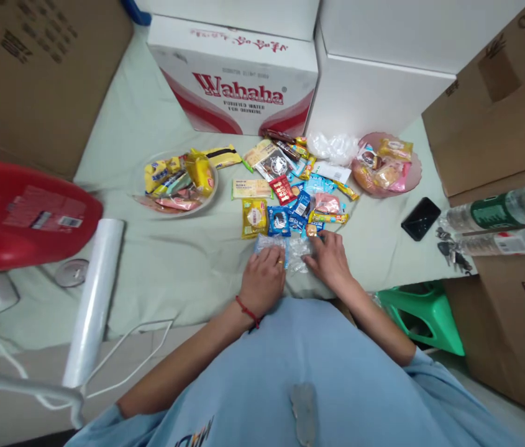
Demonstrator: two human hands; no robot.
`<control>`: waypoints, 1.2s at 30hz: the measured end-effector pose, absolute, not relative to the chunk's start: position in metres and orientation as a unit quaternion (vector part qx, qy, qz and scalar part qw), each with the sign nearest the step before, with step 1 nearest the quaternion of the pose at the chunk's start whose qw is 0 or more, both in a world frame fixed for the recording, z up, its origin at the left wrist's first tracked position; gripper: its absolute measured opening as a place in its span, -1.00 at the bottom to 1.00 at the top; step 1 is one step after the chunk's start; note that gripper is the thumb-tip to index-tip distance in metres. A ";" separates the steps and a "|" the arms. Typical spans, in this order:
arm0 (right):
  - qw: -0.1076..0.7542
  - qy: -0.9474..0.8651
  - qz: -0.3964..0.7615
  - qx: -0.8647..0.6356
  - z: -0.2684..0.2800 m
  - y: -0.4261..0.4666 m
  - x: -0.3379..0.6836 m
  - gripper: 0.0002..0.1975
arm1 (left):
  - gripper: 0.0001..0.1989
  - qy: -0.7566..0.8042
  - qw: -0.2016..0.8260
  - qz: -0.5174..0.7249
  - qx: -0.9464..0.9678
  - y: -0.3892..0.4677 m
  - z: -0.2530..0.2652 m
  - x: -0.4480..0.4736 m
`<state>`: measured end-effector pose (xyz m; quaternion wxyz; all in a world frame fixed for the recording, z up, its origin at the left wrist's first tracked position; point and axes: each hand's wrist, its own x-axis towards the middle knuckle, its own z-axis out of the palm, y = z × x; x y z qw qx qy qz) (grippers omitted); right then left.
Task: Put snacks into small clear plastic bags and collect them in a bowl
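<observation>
- From the head view, my left hand lay back up over the bluish clear packet, fingers bent down on it, seemingly to steady it; whether they gripped it, I cannot tell.
- My right hand was half curled beside the crinkled clear plastic, its fingertips near the small biscuit packet; I cannot tell whether they pinched anything.
- Both plastics lay right before my body, at the near edge of the snack pile, likely so that either hand could reach them.
- The pile sat between the clear bowl on my left and the pink bowl on my right, both holding wrapped snacks; that layout probably kept everything within an arm's sweep.
- The phone and keys lay well off to my right, perhaps to leave me working room.
</observation>
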<state>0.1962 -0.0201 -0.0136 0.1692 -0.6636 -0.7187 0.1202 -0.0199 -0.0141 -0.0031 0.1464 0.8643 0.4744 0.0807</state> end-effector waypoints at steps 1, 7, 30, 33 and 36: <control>0.166 -0.724 0.130 -0.656 -0.013 -0.020 0.198 -0.75 | -0.55 0.476 0.138 0.078 0.865 -0.015 -0.003 -0.021; 0.206 -0.680 0.312 -0.631 0.019 0.005 0.185 -0.88 | -0.56 0.470 0.117 0.074 0.872 -0.023 -0.004 -0.029; -0.014 -0.844 0.112 -0.524 0.033 0.011 0.099 -0.75 | -0.57 0.515 0.218 0.141 0.817 -0.028 -0.030 -0.154; 0.093 -0.807 0.146 -0.564 0.048 0.012 0.156 -0.64 | -0.63 0.513 0.159 0.194 0.821 -0.038 -0.044 -0.151; 0.261 -0.726 0.157 -0.617 0.068 0.034 0.243 -0.68 | -0.74 0.510 0.085 0.217 0.828 -0.044 -0.053 -0.146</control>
